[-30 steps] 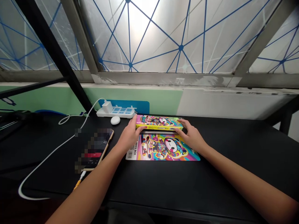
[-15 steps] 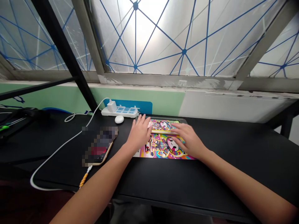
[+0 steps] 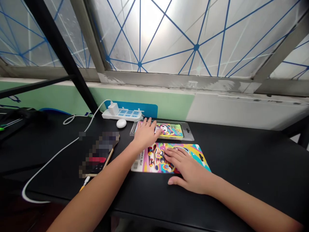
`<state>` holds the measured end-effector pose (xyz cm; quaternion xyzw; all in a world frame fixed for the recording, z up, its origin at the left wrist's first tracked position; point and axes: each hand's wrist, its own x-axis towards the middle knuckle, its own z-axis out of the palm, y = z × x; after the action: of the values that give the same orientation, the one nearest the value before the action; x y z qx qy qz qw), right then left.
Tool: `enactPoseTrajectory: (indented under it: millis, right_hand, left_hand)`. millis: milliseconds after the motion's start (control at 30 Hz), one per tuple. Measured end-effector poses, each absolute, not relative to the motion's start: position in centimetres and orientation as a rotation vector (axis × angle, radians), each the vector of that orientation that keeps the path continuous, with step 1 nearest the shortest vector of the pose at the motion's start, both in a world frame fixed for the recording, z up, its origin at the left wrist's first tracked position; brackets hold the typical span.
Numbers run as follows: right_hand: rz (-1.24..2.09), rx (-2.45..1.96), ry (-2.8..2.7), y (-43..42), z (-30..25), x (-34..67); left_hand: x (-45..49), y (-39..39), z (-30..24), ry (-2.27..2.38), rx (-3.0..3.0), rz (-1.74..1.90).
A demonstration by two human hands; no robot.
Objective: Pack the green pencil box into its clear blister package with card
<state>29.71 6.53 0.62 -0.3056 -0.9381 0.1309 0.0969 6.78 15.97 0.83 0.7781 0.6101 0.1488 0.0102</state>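
My left hand (image 3: 146, 133) lies with fingers spread over the left part of a colourful cartoon-printed box (image 3: 173, 130). That box sits in a clear plastic blister shell (image 3: 189, 132) near the back of the desk. Closer to me, a flat backing card (image 3: 152, 158) with the same bright cartoon print lies on the desk. My right hand (image 3: 187, 167) rests flat on this card, fingers stretched out and thumb apart over its near edge. The hand hides much of the card's middle.
On the black desk (image 3: 241, 167), a white power strip (image 3: 123, 114) stands by the wall with a charger (image 3: 113, 108) plugged in. A small white rounded case (image 3: 121, 123) lies before it. Left of my arm is a phone (image 3: 101, 158), partly blurred, with a white cable (image 3: 54, 158) nearby.
My right hand has moved from the box down towards me onto the card. The card now lies nearer to me, apart from the box and shell. My left hand stays on the box.
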Motion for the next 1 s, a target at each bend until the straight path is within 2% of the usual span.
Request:
enactPoseTrajectory:
  millis: [133, 367, 533, 767, 1000]
  right_hand:
    - [0.409, -0.994, -2.653, 6.9, 0.9, 29.9]
    - [0.068, -1.323, -2.409, 8.7, -0.5, 30.6]
    - [0.035, -1.332, -2.387, 9.0, -0.9, 30.3]
    - [0.21, -1.463, -2.226, 9.4, 0.8, 31.8]
    - [0.519, -1.481, -2.155, 14.6, 2.1, 40.7]
  left_hand:
    - [6.5, 15.8, 1.0, 1.89, 2.431, 0.477]
    - [6.6, 15.7, 1.1, 1.877, 2.398, 0.509]
    - [6.6, 15.7, 0.9, 1.894, 2.414, 0.537]
    - [6.6, 15.6, 1.5, 1.845, 2.376, 0.546]
    - [7.1, 14.8, 2.6, 1.794, 2.32, 0.54]
